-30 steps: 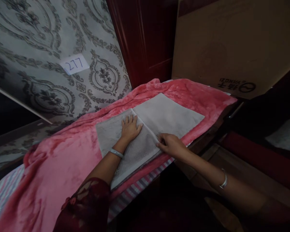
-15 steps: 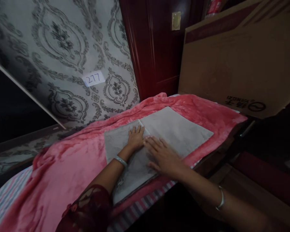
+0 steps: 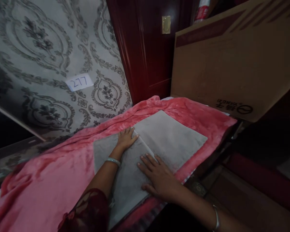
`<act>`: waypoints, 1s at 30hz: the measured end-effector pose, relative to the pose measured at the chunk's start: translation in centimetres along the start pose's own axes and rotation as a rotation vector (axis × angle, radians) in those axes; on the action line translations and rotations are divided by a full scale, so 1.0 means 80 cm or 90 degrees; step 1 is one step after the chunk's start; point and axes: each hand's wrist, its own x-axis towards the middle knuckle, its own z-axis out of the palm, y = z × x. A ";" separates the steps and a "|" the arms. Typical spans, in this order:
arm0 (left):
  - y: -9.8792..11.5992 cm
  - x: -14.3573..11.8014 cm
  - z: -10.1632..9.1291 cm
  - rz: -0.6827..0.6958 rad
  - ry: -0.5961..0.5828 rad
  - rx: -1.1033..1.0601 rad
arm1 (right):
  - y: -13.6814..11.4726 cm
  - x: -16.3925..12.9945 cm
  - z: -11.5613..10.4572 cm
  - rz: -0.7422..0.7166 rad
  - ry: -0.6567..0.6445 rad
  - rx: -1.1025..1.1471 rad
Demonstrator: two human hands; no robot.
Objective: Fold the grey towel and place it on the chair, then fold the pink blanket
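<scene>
A grey fabric piece (image 3: pixel 174 135), its kind unclear, lies spread on a pink plush blanket (image 3: pixel 62 174). A straight pale crease or fold edge crosses it between its two halves. My left hand (image 3: pixel 126 139) rests flat near the far end of that line, fingers spread. Closer to me, my right hand (image 3: pixel 157 177) lies palm down on the left half, its fingertips beside the line. Neither hand grips anything. Part of the grey fabric is hidden under my hands and left forearm.
A large cardboard box (image 3: pixel 227 71) stands at the back right, beside a dark red door (image 3: pixel 145 48). Patterned wallpaper bears a paper marked 277 (image 3: pixel 79 82). The blanket ends along the surface's near edge. A red-and-white container (image 3: pixel 202 11) shows behind the box.
My right hand has slid along the fold line toward me, away from my left hand. My left hand stays near the line's far end. The camera view has shifted slightly.
</scene>
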 end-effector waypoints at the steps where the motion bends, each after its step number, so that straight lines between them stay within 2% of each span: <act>1: -0.001 0.000 0.002 0.001 0.005 0.000 | 0.000 0.000 0.000 -0.002 0.006 0.008; 4: -0.004 0.002 0.004 0.001 0.027 0.002 | 0.002 -0.002 -0.005 -0.019 0.036 0.035; 7: -0.002 0.000 0.000 0.002 0.048 0.006 | 0.028 -0.008 -0.024 -0.048 0.113 0.071; 9: 0.002 -0.004 -0.008 0.010 0.083 0.021 | 0.064 -0.017 -0.045 -0.021 0.217 0.055; 12: 0.014 -0.015 -0.024 0.055 0.139 0.058 | 0.134 -0.040 -0.084 0.127 0.348 -0.052; 15: 0.035 -0.034 -0.032 0.140 0.138 0.056 | 0.194 -0.065 -0.118 0.334 0.327 -0.134; 18: 0.060 -0.059 -0.026 0.246 0.086 0.008 | 0.226 -0.073 -0.140 0.497 0.256 -0.092; 20: 0.075 -0.074 -0.017 0.290 0.035 -0.019 | 0.237 -0.068 -0.150 0.536 0.239 -0.045; 22: 0.084 -0.083 -0.007 0.295 0.000 -0.029 | 0.247 -0.059 -0.158 0.549 0.241 -0.012; 26: 0.087 -0.089 0.003 0.278 -0.003 -0.037 | 0.264 -0.049 -0.170 0.586 0.266 0.087; 30: 0.087 -0.089 0.001 0.280 -0.010 -0.042 | 0.268 -0.055 -0.164 0.616 0.350 0.216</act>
